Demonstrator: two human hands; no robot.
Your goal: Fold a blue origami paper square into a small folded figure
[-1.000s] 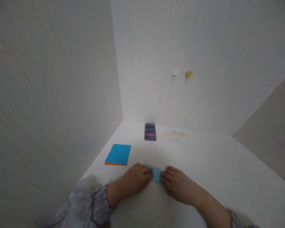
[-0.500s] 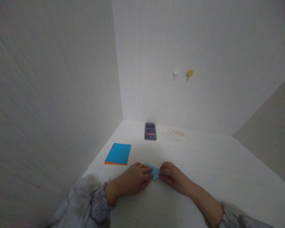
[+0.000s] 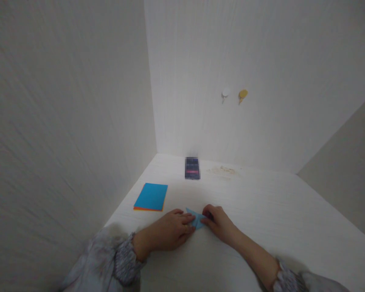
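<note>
A small folded light-blue paper (image 3: 197, 221) lies on the white table between my hands, one pointed corner sticking up and to the left. My left hand (image 3: 174, 230) rests on the paper's left part, fingers stretched out and lying flat over it. With thumb and fingers, my right hand (image 3: 219, 224) pinches the paper's right end. Fingers cover parts of the paper, so its full shape is hidden.
A stack of square coloured paper (image 3: 151, 197), blue on top with orange edges below, lies at the left. A dark blurred object (image 3: 192, 168) stands near the back wall. White (image 3: 225, 93) and yellow (image 3: 243, 94) hooks are on that wall.
My right hand has shifted slightly, its thumb and fingers now pinching the paper's right end, which looks narrower and more pointed. My left hand has barely moved.
</note>
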